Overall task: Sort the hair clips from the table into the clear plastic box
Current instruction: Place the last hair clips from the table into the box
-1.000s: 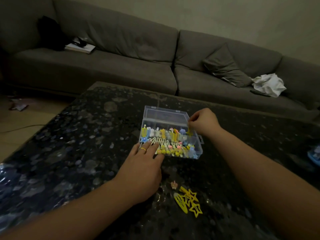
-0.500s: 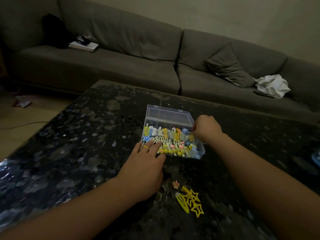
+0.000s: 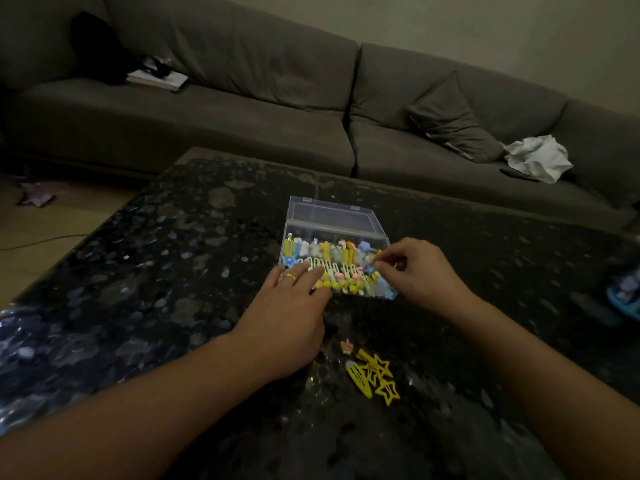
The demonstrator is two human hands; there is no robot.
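Box: the clear plastic box (image 3: pixel 346 221) sits mid-table, lid tipped open toward 12 o'clock, its tray packed with small clips in yellow, white, blue and pink
Left hand: the left hand (image 3: pixel 294 306) lies flat with fingers fairly straight, fingertips resting on the box's near-left edge at about 7 o'clock of the tray; it holds nothing and seems to steady the box
Right hand: the right hand (image 3: pixel 415 271) has its fingers curled in a pinch at the box's right end, about 3 o'clock; whether a clip sits between thumb and finger cannot be told in the dim light
Loose clips: the yellow star clips (image 3: pixel 379 379) lie bunched on the table at 6 o'clock from the box, close to the person, with a tiny pink clip (image 3: pixel 346 346) just beside them toward 11 o'clock
Key relation: the bunch lies between the two forearms, at about 5 o'clock from the left hand and 7 o'clock from the right; its long axis runs roughly 11 to 5; the left hand looks nearer, but the right is the free one
Materials: the star clips are flat, thin, open-outline shapes, likely slippery on the glossy speckled stone table (image 3: pixel 156 271); the box is rigid and transparent
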